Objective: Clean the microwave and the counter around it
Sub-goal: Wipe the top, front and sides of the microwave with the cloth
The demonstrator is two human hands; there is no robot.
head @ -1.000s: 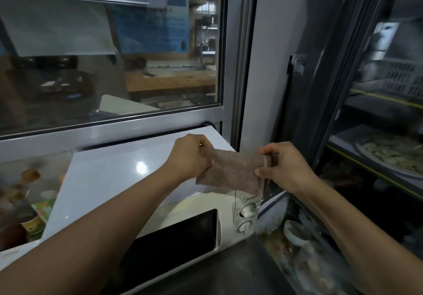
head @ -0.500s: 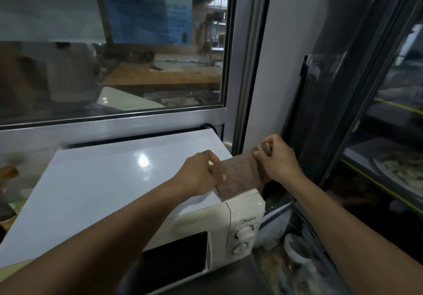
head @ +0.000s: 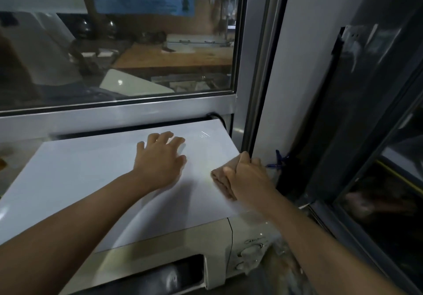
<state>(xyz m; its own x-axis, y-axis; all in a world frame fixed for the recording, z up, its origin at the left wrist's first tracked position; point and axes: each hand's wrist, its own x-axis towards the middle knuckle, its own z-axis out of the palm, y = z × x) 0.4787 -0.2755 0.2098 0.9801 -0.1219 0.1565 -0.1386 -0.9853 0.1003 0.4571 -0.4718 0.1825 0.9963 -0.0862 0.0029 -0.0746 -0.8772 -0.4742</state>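
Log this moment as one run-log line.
left hand flat on white panel | right hand grips brown cloth at panel's right edge | microwave door shut

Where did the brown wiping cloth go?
In the head view, the folded brown cloth sits under the right hand, pressed on the white sheet near its right edge, right of the flat left hand.

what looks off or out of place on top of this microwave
A white board lies on the microwave, skewed to its body and overhanging its right side. The left hand presses it flat; the right hand grips a brown cloth.
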